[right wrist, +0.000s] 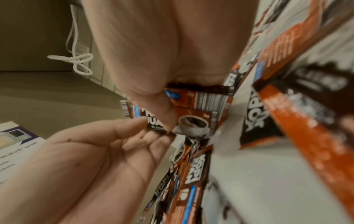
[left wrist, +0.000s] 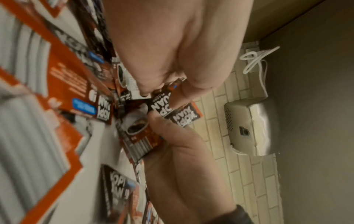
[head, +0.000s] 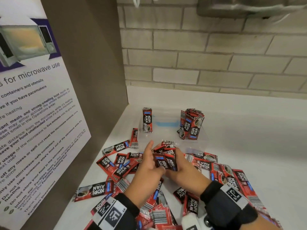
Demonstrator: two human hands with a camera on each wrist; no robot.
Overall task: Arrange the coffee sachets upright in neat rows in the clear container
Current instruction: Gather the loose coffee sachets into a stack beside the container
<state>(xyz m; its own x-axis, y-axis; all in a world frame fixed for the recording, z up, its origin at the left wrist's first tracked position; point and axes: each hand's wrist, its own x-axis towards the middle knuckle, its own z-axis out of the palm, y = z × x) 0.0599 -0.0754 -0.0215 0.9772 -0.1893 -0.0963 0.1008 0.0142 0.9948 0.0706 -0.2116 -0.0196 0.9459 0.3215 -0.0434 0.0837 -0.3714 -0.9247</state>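
Both hands meet over the white counter in the head view, just in front of the clear container (head: 166, 134). My right hand (head: 181, 165) grips a fanned bunch of red and black coffee sachets (head: 164, 161), its thumb pressed on their faces. My left hand (head: 150, 161) pinches the bunch's left edge between thumb and fingers, index finger raised. In the right wrist view, the left hand (right wrist: 95, 151) meets the bunch (right wrist: 195, 122). In the container one sachet (head: 147, 120) stands upright at the left end. A bundle of several sachets (head: 191, 126) stands at the right end.
Many loose sachets (head: 119, 163) lie flat around and under my wrists, spreading right (head: 239, 180) and toward the front edge. A panel with a microwave poster (head: 33, 97) walls off the left. A tiled wall (head: 216, 55) is behind, a metal wall unit (head: 249, 7) above.
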